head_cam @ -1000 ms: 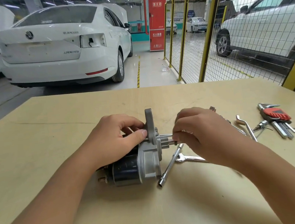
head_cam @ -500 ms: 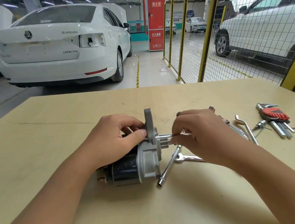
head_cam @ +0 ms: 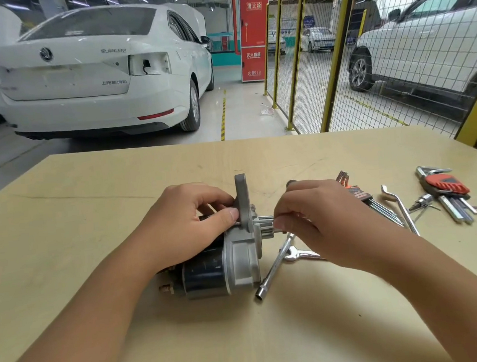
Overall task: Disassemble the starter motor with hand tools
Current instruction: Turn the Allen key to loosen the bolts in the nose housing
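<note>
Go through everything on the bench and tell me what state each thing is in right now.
starter motor: lying on its side, housing on.
left hand: grips the motor by its flange.
right hand: pinches a thin tool at the pinion end.
socket wrench: lying loose beside the motor.
red hex key set: lying on the table, keys fanned out.

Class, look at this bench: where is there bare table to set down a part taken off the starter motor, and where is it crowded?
Free: the table left of the left hand and the starter motor, plus the near strip between the forearms. Crowded: right of the motor, where the right hand, socket wrench, spanner and hex key sets lie.
</note>
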A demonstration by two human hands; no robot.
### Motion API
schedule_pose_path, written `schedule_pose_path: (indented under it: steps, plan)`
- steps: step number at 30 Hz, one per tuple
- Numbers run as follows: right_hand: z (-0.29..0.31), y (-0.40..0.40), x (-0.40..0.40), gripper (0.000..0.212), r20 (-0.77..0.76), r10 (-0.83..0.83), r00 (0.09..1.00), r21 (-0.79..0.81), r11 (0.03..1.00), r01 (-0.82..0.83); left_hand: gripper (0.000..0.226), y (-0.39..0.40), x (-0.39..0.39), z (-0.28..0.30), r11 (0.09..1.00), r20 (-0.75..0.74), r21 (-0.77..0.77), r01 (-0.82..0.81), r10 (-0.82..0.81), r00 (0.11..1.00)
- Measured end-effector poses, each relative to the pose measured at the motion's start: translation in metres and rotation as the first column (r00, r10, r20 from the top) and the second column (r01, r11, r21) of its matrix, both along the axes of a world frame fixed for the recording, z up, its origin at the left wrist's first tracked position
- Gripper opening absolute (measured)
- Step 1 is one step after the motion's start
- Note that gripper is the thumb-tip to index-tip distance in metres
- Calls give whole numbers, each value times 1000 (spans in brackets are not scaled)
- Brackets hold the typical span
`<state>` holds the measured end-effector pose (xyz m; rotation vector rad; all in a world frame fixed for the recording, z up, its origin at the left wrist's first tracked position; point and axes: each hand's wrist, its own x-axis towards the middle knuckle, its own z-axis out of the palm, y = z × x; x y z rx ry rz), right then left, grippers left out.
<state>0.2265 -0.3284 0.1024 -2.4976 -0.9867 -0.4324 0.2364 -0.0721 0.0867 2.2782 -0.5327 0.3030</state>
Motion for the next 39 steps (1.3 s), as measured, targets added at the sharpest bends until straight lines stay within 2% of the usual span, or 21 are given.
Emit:
schedule_pose_path:
  steps: [12,18,22,27,32,39]
  plan:
    - [1,2,-4,8,72,-54,996,83,995,48,16,0,1,0,1000,10,11,-2,1,1000]
    - [1,1,-4,11,48,-57,997,123,991,51,20,1,1,-2,1000,12,13,-6,6,1000]
    - [2,-2,-3,14,15,-43,999,65,997,42,23,1,2,-2,1000,7,18,-8,8,1000]
    - [5,-1,-5,18,70,-54,996,7,999,54,20,1,2,-2,1000,9,14,-10,10,1000]
    - [6,0,-6,8,45,-93,995,18,996,92,24,2,2,-2,1000,6,24,-14,14,1000]
    - [3,0,-5,11,20,-101,995,37,994,100,25,1,1,-1,999,7,28,-16,16,1000]
